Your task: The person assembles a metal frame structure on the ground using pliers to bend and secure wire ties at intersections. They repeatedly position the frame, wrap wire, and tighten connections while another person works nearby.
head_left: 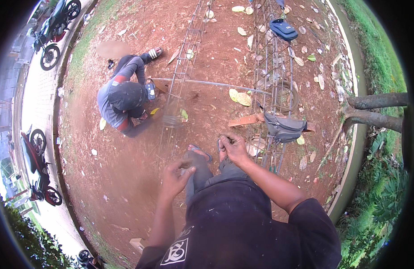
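My left hand [174,180] hangs over my left thigh, fingers loosely bent and the thumb apart from them; I make out nothing held. Above my right knee, my right hand [234,148] has its thumb and fingertips pressed together. Whatever sits in that pinch, if anything, is too small to make out. Closest to the right hand are a reddish wooden block [245,120] and a grey waist bag [283,127] lying on a long rebar cage [273,71]. A second, narrower rebar cage [183,58] runs ahead of my left hand, its near end blurred.
A person in a dark cap [126,96] crouches at the left beside the narrower cage. A metal bar [216,84] spans between both cages. Coiled wire [287,96] and a blue bag [283,29] rest on the right cage. Motorbikes [36,166] stand along the left path; tree trunks [377,102] jut in from the right.
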Available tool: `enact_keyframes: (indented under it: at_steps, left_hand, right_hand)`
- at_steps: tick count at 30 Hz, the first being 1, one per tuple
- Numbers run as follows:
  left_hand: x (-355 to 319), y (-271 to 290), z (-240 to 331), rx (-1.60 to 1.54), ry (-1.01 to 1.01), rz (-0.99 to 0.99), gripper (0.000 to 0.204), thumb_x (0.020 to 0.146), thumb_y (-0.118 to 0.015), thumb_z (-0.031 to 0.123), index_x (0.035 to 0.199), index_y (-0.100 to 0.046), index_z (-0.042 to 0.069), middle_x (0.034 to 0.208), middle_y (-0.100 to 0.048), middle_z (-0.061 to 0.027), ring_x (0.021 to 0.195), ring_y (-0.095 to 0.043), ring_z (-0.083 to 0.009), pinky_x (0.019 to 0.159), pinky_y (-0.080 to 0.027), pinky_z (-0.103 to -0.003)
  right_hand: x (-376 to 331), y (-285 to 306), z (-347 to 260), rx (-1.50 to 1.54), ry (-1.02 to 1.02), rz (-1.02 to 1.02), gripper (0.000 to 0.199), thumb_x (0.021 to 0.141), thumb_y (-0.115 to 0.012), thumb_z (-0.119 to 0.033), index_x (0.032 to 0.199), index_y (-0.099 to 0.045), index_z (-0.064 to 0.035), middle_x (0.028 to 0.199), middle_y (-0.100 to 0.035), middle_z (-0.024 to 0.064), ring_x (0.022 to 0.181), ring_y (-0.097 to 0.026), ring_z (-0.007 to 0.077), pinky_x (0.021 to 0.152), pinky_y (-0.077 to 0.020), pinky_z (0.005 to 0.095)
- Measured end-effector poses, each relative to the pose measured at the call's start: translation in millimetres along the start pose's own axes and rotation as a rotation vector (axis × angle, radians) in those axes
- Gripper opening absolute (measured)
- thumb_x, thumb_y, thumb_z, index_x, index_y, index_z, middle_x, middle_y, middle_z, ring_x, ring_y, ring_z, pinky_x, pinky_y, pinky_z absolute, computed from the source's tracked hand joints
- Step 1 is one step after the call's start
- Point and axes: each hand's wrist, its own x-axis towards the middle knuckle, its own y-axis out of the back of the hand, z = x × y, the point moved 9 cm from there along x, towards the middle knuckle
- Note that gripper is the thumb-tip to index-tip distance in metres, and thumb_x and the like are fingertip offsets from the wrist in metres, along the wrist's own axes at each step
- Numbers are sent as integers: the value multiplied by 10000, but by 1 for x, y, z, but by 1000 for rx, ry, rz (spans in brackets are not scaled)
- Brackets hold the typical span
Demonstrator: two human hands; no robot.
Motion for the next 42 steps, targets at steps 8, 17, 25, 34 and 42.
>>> enact_keyframes:
  at_steps: [8, 17, 25, 34, 42]
  left_hand:
    - [101, -25, -180, -125, 402, 123, 272, 843, -679, 179, 1024, -654, -23, 886, -694, -140, 845, -663, -172, 726, -523, -301]
    - [419, -40, -413, 513, 274, 249, 389, 852, -643, 273, 1084, -612, -38, 983, -648, -265, 981, -625, -365, 846, -489, -414]
    - [496, -75, -483, 146, -22, 536, 333, 868, -607, 265, 1059, -644, -5, 865, -658, -181, 808, -624, -287, 726, -477, -373]
    - [492, -80, -516, -108, 206, 484, 359, 824, -685, 320, 997, -694, 5, 926, -701, -154, 857, -662, -250, 784, -487, -366]
    - [509, -74, -526, 21, 169, 525, 318, 862, -668, 245, 1008, -666, -38, 871, -673, -72, 756, -593, -132, 639, -472, -276]
  right_hand:
    - [118, 52, 53, -27, -140, 259, 213, 929, -594, -162, 1063, -623, 2, 663, -556, -5, 531, -473, 48, 452, -374, 198]
    - [332, 62, 278, 123, -328, 232, 166, 945, -562, -171, 1036, -613, -41, 628, -508, -17, 477, -435, 53, 405, -342, 203]
    - [449, 59, 417, -7, -160, 32, 159, 943, -556, -153, 1050, -618, -53, 658, -541, -16, 483, -438, 42, 422, -364, 189]
    - [456, 52, 455, -46, -121, -73, 205, 928, -534, -89, 1093, -645, -35, 694, -581, 3, 511, -503, 61, 456, -420, 211]
    - [519, 0, 440, -496, 239, -168, 222, 870, -617, -98, 1077, -695, -73, 826, -677, 35, 715, -584, 81, 640, -473, 238]
